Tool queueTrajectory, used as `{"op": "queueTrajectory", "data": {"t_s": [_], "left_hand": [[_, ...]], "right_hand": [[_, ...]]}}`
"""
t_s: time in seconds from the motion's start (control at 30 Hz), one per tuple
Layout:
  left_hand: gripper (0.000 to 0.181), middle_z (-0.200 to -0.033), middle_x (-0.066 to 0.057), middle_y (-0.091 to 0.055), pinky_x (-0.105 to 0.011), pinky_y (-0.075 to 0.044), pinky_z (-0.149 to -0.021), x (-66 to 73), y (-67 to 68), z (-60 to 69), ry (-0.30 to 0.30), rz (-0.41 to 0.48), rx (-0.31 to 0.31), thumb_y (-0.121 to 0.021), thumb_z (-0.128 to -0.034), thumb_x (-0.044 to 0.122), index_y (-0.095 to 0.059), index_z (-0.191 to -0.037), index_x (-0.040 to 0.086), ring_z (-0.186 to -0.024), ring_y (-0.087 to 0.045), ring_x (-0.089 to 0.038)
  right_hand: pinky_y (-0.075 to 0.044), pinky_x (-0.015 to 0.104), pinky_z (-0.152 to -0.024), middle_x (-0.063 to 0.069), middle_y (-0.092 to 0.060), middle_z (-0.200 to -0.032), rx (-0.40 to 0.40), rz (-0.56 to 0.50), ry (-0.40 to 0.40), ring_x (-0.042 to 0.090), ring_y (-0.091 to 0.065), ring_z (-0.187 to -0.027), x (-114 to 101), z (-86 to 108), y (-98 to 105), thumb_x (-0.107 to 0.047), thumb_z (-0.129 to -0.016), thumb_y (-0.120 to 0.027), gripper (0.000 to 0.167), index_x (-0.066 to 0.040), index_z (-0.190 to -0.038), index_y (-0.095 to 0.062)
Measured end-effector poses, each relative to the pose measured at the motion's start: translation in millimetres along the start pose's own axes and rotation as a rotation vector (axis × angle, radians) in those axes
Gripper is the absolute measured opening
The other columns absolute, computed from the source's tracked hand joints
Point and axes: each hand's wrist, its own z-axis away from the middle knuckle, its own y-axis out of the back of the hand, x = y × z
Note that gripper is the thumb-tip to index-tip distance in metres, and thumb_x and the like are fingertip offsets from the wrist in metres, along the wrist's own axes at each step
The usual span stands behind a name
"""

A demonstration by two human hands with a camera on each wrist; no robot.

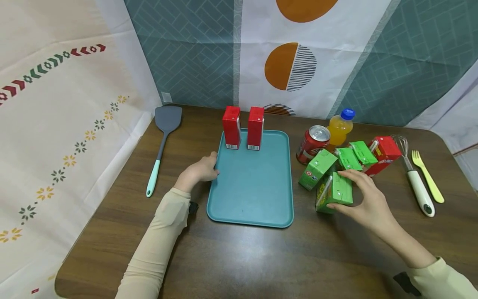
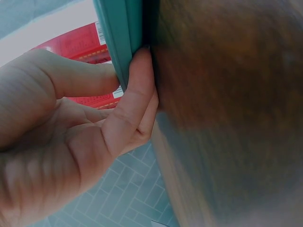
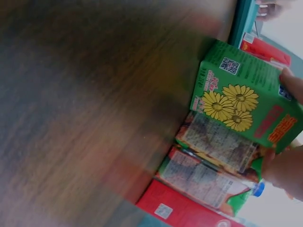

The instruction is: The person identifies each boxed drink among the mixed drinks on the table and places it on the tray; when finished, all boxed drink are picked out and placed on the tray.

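Observation:
A teal tray [image 1: 250,182] lies mid-table with two red cartons [image 1: 232,128] [image 1: 255,128] upright at its far end. The left hand [image 1: 199,169] pinches the tray's left rim [image 2: 122,38], thumb on top and fingers beneath it. To the right of the tray, the right hand [image 1: 367,203] holds a green carton [image 1: 337,191] between thumb and fingers; yellow flowers show on its side in the right wrist view [image 3: 246,94]. Another green carton [image 1: 317,170] stands beside it, nearer the tray.
Behind the held carton are a red can [image 1: 313,145], an orange drink bottle [image 1: 339,128], two green-topped cartons [image 1: 349,159] [image 1: 363,153] and a red carton [image 1: 384,153]. A whisk [image 1: 418,187] and yellow fork [image 1: 427,176] lie far right, a spatula [image 1: 162,145] left.

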Motion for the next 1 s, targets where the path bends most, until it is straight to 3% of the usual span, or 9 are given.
{"op": "queueTrajectory", "data": {"t_s": [0.1, 0.2, 0.3, 0.37, 0.5, 0.63, 0.9, 1.0], "left_hand": [[0.063, -0.133, -0.028, -0.043, -0.035, -0.044, -0.078, -0.4, 1.1, 0.5, -0.001, -0.002, 0.001, -0.047, -0.0947, 0.007, -0.011, -0.143, -0.010, -0.098, -0.051, -0.029], [0.062, -0.132, -0.028, -0.043, -0.035, -0.044, -0.078, -0.2, 1.7, 0.4, -0.001, 0.001, 0.003, -0.048, -0.0944, 0.007, -0.012, -0.142, -0.011, -0.099, -0.051, -0.029], [0.062, -0.131, -0.027, -0.044, -0.035, -0.044, -0.076, 0.3, 1.4, 0.2, 0.001, 0.002, 0.001, -0.047, -0.0945, 0.007, -0.012, -0.142, -0.010, -0.098, -0.051, -0.030], [0.063, -0.132, -0.027, -0.043, -0.035, -0.044, -0.076, 0.4, 1.1, 0.2, 0.004, 0.003, -0.002, -0.047, -0.0946, 0.008, -0.011, -0.143, -0.010, -0.099, -0.051, -0.030], [0.063, -0.132, -0.028, -0.043, -0.035, -0.044, -0.076, -0.2, 0.7, -0.9, -0.003, 0.000, -0.005, -0.047, -0.0945, 0.007, -0.011, -0.142, -0.011, -0.098, -0.051, -0.029], [0.062, -0.130, -0.029, -0.045, -0.034, -0.044, -0.073, -1.6, 1.9, -0.3, -0.008, -0.003, 0.007, -0.047, -0.0941, 0.007, -0.012, -0.142, -0.012, -0.096, -0.052, -0.029], [0.062, -0.131, -0.028, -0.045, -0.032, -0.042, -0.071, -1.1, -0.5, -2.0, -0.007, -0.003, -0.002, -0.047, -0.0938, 0.007, -0.012, -0.142, -0.011, -0.096, -0.051, -0.029], [0.062, -0.130, -0.028, -0.045, -0.032, -0.043, -0.070, -1.4, -0.7, -2.2, -0.003, -0.002, 0.005, -0.047, -0.0938, 0.007, -0.012, -0.142, -0.011, -0.095, -0.052, -0.029]], "right_hand": [[-0.033, 0.015, -0.088, 0.013, -0.049, -0.131, -0.042, -0.014, -0.074, 0.015, -0.043, -0.119, 1.7, -1.4, 1.3, -0.012, -0.053, -0.091, 0.085, -0.012, -0.129, -0.053], [-0.040, 0.037, -0.088, 0.014, -0.048, -0.132, -0.067, -0.012, -0.106, 0.029, -0.046, -0.117, 2.3, -2.6, 2.8, -0.017, -0.054, -0.091, 0.085, -0.013, -0.130, -0.053], [-0.041, 0.054, -0.083, 0.016, -0.050, -0.129, -0.071, 0.005, -0.078, 0.037, -0.047, -0.114, 1.4, -4.1, 5.1, -0.018, -0.052, -0.092, 0.085, -0.011, -0.128, -0.054], [-0.041, 0.058, -0.081, 0.018, -0.052, -0.127, -0.071, 0.033, -0.037, 0.039, -0.049, -0.113, 1.1, -4.9, 6.8, -0.017, -0.050, -0.092, 0.086, -0.009, -0.128, -0.055], [-0.044, 0.056, -0.078, 0.019, -0.054, -0.123, -0.077, 0.099, 0.034, 0.038, -0.052, -0.109, 0.8, -6.4, 8.9, -0.017, -0.047, -0.092, 0.089, -0.008, -0.128, -0.056], [-0.045, 0.051, -0.078, 0.015, -0.053, -0.120, -0.072, 0.100, 0.049, 0.031, -0.052, -0.106, -1.4, -9.4, 7.8, -0.014, -0.046, -0.093, 0.086, -0.005, -0.123, -0.057], [-0.036, 0.017, -0.071, 0.006, -0.055, -0.113, -0.010, 0.031, -0.026, 0.003, -0.043, -0.093, -2.0, -3.9, 3.6, -0.018, -0.045, -0.094, 0.078, -0.010, -0.116, -0.060], [-0.034, 0.013, -0.073, 0.004, -0.055, -0.112, 0.016, 0.003, -0.025, -0.005, -0.041, -0.095, -5.0, -2.7, 4.1, -0.017, -0.044, -0.094, 0.079, -0.011, -0.115, -0.062]]}}
